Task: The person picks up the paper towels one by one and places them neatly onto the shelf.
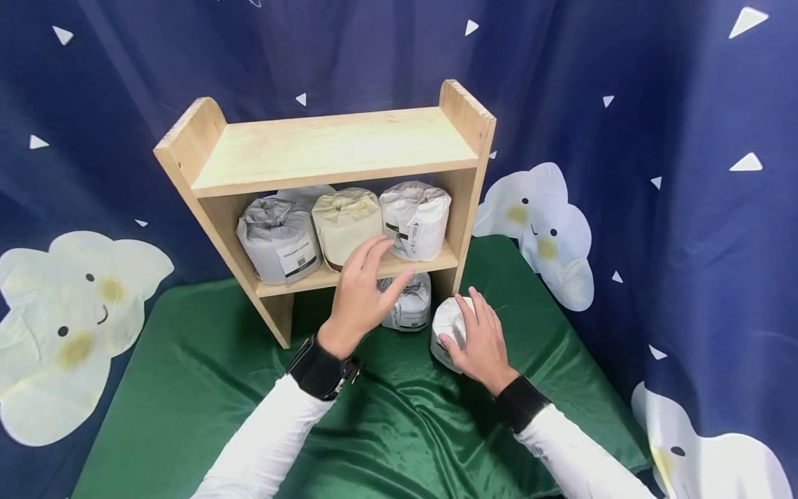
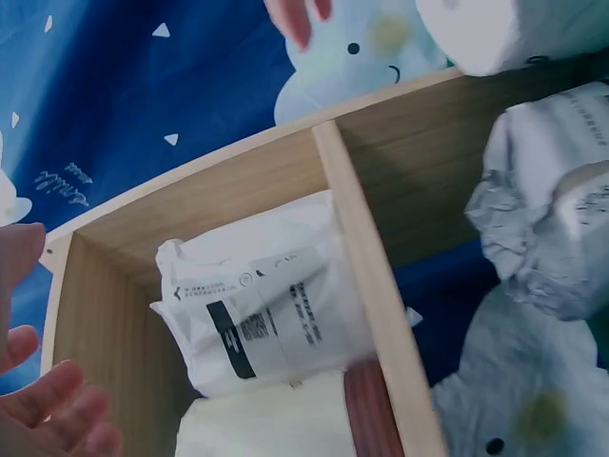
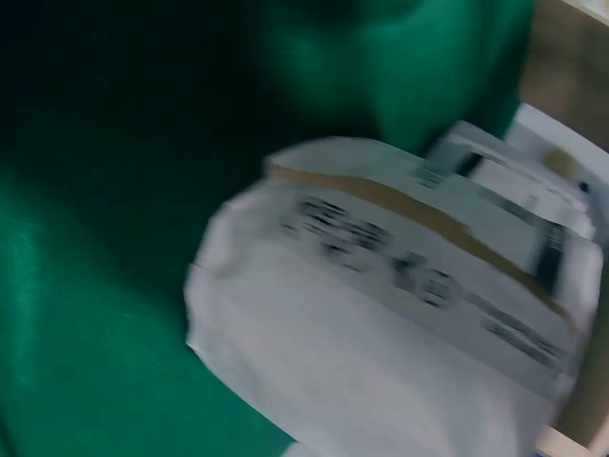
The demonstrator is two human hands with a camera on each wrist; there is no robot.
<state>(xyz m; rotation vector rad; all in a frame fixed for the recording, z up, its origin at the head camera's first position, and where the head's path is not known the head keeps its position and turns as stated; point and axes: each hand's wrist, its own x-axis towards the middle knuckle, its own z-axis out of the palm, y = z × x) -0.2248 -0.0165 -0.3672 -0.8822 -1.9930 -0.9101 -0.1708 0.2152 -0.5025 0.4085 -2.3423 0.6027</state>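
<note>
My left hand (image 1: pixel 358 298) hovers in front of the middle shelf, fingers spread, below a white paper-wrapped roll (image 1: pixel 419 225). In the left wrist view that roll (image 2: pixel 266 295) stands beside the cream-wrapped roll (image 2: pixel 271 419), with the left fingers apart from both. Over a white-wrapped roll (image 1: pixel 447 320) on the green cloth, my right hand (image 1: pixel 483 346) has its fingers extended and spaced. The right wrist view shows this roll (image 3: pixel 371 314) close up with printed text and a tan stripe; no fingers appear there.
The wooden shelf (image 1: pixel 337 149) stands on green cloth (image 1: pixel 206 388) before a blue curtain (image 1: pixel 386 55). A grey-wrapped roll (image 1: pixel 280 242) sits at the middle shelf's left. Another wrapped roll (image 1: pixel 411 305) rests under that shelf, next to its right side panel.
</note>
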